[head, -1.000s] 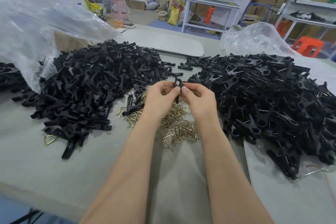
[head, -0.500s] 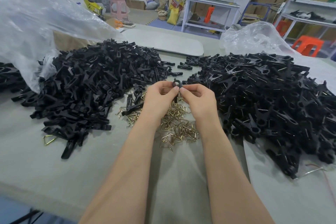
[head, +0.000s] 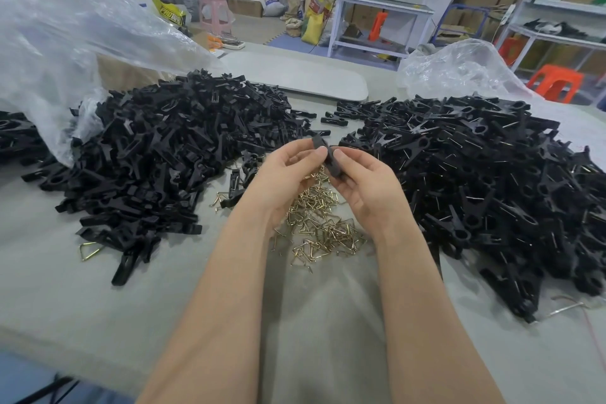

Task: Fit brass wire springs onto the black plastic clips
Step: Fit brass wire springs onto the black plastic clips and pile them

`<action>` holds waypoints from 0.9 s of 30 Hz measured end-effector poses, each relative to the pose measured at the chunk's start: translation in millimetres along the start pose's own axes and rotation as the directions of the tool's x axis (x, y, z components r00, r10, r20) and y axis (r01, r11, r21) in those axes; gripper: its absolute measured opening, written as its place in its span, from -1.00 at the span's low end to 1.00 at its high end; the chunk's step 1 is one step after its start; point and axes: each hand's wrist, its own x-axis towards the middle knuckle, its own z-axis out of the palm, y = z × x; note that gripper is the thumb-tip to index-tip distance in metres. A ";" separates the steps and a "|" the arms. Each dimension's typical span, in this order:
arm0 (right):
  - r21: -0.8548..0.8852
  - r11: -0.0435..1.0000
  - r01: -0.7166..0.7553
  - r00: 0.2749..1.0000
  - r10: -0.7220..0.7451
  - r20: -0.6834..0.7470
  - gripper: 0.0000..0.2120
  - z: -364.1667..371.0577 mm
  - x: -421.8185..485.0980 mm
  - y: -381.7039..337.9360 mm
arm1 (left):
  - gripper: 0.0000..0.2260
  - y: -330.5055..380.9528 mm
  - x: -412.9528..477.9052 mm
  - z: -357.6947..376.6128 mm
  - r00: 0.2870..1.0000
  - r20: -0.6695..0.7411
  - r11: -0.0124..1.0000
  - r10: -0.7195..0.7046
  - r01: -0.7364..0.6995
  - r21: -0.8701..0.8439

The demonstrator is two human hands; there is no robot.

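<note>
Grey worktable [head: 82,321], left hand [head: 288,175] and right hand [head: 369,188] raised together, fingers [head: 348,158] pinching one black clip [head: 332,159]

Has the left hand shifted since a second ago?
No. The left hand stays over the far edge of the brass spring pile, pinching the black clip together with the right hand.
</note>
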 end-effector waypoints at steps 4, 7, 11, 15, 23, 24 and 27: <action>-0.425 0.905 -0.003 0.984 -0.073 -0.163 -0.79 1.5 -0.2 1.2 | -0.92 5.2 -1.3 -3.9 0.991 -0.133 0.988 0.009 -0.030 -0.152; -0.922 0.386 0.011 1.000 -0.001 0.011 -0.61 3.7 -6.4 3.9 | -0.92 9.6 -0.7 -10.8 0.963 -0.257 0.849 -0.085 -0.064 -0.524; -0.990 0.110 0.083 0.984 0.148 0.099 -0.58 14.6 -6.7 22.4 | -0.97 16.4 -1.4 -14.0 0.935 -0.303 0.647 -0.186 -0.115 -0.753; -0.977 0.197 0.085 0.989 -0.137 0.058 -0.87 15.6 -1.8 33.5 | -0.97 17.7 -4.5 -14.1 0.935 -0.276 0.581 -0.224 -0.099 -0.808; -0.811 0.571 0.131 0.983 -0.179 0.033 -0.93 0.9 0.6 11.5 | -0.85 15.1 -5.1 -14.5 0.959 -0.128 0.632 -0.255 0.065 -0.772; -0.813 0.565 0.137 0.986 -0.158 0.056 -0.93 0.9 0.5 10.5 | -0.81 15.6 -5.2 -14.6 0.960 -0.122 0.608 -0.250 0.058 -0.792; -0.821 0.549 0.155 0.981 -0.181 0.064 -0.92 1.7 0.5 9.7 | -0.68 17.2 -5.0 -14.6 0.968 -0.115 0.562 -0.221 0.030 -0.826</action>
